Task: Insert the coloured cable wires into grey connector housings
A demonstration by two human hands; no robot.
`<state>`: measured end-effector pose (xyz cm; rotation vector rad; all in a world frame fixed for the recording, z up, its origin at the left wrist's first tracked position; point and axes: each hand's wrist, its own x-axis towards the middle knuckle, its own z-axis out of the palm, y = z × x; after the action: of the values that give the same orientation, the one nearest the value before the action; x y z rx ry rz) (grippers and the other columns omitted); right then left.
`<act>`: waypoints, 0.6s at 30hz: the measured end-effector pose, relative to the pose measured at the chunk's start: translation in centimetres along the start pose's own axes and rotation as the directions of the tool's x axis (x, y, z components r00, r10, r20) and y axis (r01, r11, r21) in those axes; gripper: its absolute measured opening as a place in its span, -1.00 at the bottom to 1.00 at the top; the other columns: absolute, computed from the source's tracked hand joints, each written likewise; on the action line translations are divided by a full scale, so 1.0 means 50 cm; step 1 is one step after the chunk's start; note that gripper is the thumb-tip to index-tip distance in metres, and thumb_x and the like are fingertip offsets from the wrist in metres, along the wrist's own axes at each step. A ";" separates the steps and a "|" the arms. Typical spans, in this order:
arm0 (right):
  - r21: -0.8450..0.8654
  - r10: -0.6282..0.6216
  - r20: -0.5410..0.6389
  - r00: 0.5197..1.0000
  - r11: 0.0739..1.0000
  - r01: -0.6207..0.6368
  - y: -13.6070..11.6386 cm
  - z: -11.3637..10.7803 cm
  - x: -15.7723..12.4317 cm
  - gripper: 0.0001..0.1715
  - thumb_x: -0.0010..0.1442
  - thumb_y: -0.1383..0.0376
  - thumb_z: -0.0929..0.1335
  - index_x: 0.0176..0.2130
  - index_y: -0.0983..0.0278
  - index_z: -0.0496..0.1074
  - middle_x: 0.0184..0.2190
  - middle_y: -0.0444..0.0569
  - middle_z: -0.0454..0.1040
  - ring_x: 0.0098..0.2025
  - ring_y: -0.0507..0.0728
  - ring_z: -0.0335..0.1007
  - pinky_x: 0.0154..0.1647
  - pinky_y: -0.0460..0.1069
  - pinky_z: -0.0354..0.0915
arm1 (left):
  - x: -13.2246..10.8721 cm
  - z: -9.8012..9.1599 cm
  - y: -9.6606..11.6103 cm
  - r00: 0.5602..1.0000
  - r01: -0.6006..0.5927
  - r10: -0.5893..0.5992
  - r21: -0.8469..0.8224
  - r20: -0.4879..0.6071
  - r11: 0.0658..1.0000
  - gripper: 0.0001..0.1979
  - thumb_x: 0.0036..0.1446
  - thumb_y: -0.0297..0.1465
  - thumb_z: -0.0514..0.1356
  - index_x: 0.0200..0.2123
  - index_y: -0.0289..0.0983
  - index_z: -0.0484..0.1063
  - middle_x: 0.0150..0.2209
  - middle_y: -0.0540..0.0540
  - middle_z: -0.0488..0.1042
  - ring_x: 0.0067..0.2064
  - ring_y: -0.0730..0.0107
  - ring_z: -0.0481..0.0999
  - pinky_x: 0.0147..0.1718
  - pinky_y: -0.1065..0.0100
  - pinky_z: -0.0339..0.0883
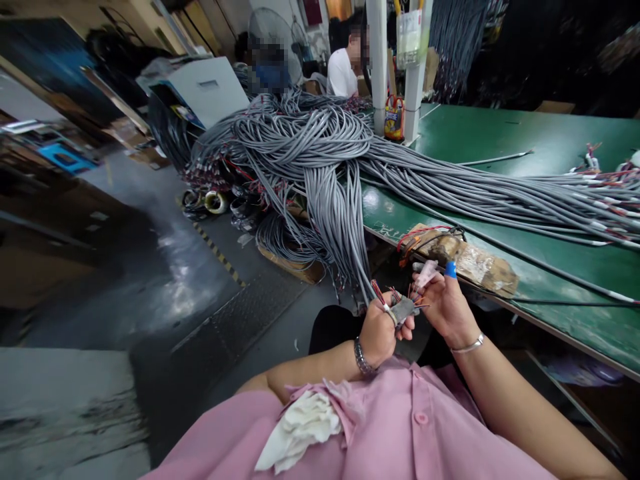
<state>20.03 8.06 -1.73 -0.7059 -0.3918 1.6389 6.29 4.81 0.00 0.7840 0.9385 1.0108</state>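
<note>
Left hand [383,330] is gripping wires [377,291], likely for steadiness. Right hand [449,303] is hovering half-open by counter [500,133] edge, hold unclear.

Cable workshop. Long grey cables [325,133] lay heaped across green-topped bench [500,137]; coloured wire ends [615,207] showed at its right. Further hanging cables [457,47] filled part of dark background. Coiled cable [290,243] lay low beside bench; striped tape [217,252] marked worn grey floor [165,267]. Large caged fan [265,27] stood at rear; person in white shirt [342,72] was beyond cable heap.
</note>
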 end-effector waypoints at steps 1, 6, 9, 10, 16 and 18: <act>-0.006 0.006 0.006 1.000 1.000 -0.006 -0.002 -0.001 0.000 -0.53 0.14 -0.13 0.34 -0.31 0.19 0.51 -0.36 -0.09 0.55 -0.42 0.04 0.39 -0.42 -0.06 0.31 | -0.002 -0.001 0.000 1.000 -0.007 0.007 -0.006 -0.004 1.000 -0.67 -0.04 -0.15 0.27 -0.48 -0.29 0.31 -0.64 0.02 0.39 -0.71 0.56 0.30 -0.74 0.50 -0.04; -0.055 -0.027 -0.024 0.999 0.998 0.025 -0.004 0.000 -0.004 -0.72 0.13 0.05 0.42 -0.28 0.19 0.52 -0.37 -0.10 0.54 -0.41 0.04 0.38 -0.40 -0.07 0.32 | 0.004 0.001 0.006 0.999 -0.038 0.037 -0.041 -0.032 0.998 -0.72 0.00 -0.20 0.25 -0.47 -0.29 0.31 -0.64 0.04 0.39 -0.71 0.57 0.30 -0.74 0.51 -0.04; -0.177 -0.160 -0.053 0.986 0.973 0.148 0.005 -0.004 -0.007 -0.73 0.13 0.06 0.42 -0.34 0.21 0.51 -0.46 -0.12 0.49 -0.46 0.02 0.31 -0.44 -0.07 0.27 | 0.010 0.005 0.007 0.998 -0.047 0.045 -0.047 -0.033 0.998 -0.72 0.01 -0.20 0.26 -0.46 -0.29 0.31 -0.63 0.04 0.38 -0.71 0.58 0.30 -0.74 0.51 -0.02; -0.245 -0.234 -0.073 0.969 0.947 0.210 0.008 -0.007 -0.007 -0.73 0.13 0.06 0.43 -0.38 0.22 0.50 -0.49 -0.13 0.46 -0.48 0.01 0.29 -0.45 -0.08 0.26 | 0.011 0.006 0.006 0.998 -0.046 0.045 -0.049 -0.033 0.998 -0.71 0.01 -0.20 0.26 -0.46 -0.29 0.31 -0.63 0.04 0.38 -0.70 0.58 0.30 -0.74 0.51 -0.01; -0.379 -0.370 -0.092 0.924 0.871 0.311 0.019 -0.010 0.000 -0.55 0.12 -0.10 0.37 -0.44 0.22 0.49 -0.50 -0.09 0.48 -0.50 0.04 0.30 -0.45 -0.04 0.26 | 0.017 0.013 -0.003 0.999 -0.035 0.034 -0.030 -0.040 0.999 -0.69 0.04 -0.18 0.25 -0.48 -0.29 0.29 -0.62 0.03 0.39 -0.70 0.58 0.31 -0.75 0.52 -0.02; -0.266 -0.258 -0.059 0.964 0.935 0.234 0.017 -0.001 0.001 -0.54 0.09 -0.13 0.38 -0.39 0.21 0.50 -0.51 -0.08 0.49 -0.49 0.08 0.34 -0.47 0.00 0.29 | 0.020 0.014 -0.006 0.998 -0.040 0.038 -0.034 -0.044 0.999 -0.71 0.05 -0.19 0.24 -0.47 -0.29 0.29 -0.62 0.04 0.39 -0.70 0.58 0.31 -0.74 0.53 0.00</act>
<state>19.43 7.95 -2.31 -0.8871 -0.6085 1.3249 7.25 5.58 -0.24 0.7564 0.9432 1.0793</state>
